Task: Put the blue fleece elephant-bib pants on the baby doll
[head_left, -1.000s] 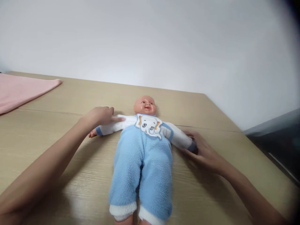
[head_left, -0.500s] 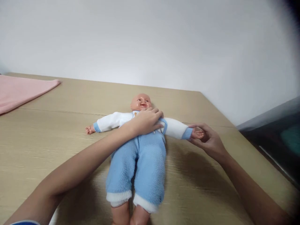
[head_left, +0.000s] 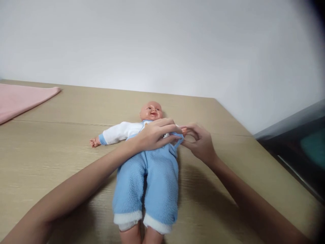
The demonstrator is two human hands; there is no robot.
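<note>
A baby doll [head_left: 149,183] in blue fleece overalls with white sleeves lies on its back, its head [head_left: 151,111] toward the wall. Across its chest reaches my left hand [head_left: 158,134], with the fingers closed on the blue overall strap [head_left: 179,139] at the doll's right-side edge in view. My right hand [head_left: 200,142] is closed around the doll's small hand [head_left: 184,130], right beside that strap. The sleeve of this arm is mostly hidden behind my left hand. The doll's other arm [head_left: 114,134] is stretched out to the left on the table.
The wooden table [head_left: 76,105] has a seam running across it. A pink cloth [head_left: 25,98] lies at its far left. Behind stands a pale wall [head_left: 152,44]. A dark object [head_left: 291,152] is beyond the table's right edge.
My right hand has moved left with the doll's hand, folding that arm in toward the chest. My left hand's fingers now hold the strap out from the body.
</note>
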